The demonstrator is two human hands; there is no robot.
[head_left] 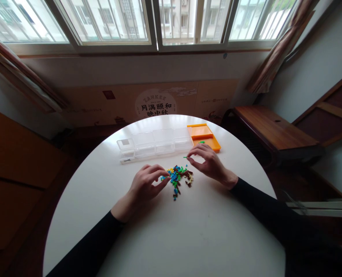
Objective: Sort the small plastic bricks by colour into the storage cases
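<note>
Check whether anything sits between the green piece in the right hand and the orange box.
Nothing visible blocks the gap between the green piece and the orange box. The clear case lies just left of the box, and the right hand hides part of the box's near edge.

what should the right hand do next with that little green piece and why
Probably lower the green piece into the orange box: the right hand holds it pinched beside the box, away from the mixed pile, and other green bits lie in the box's nearer compartment.
</note>
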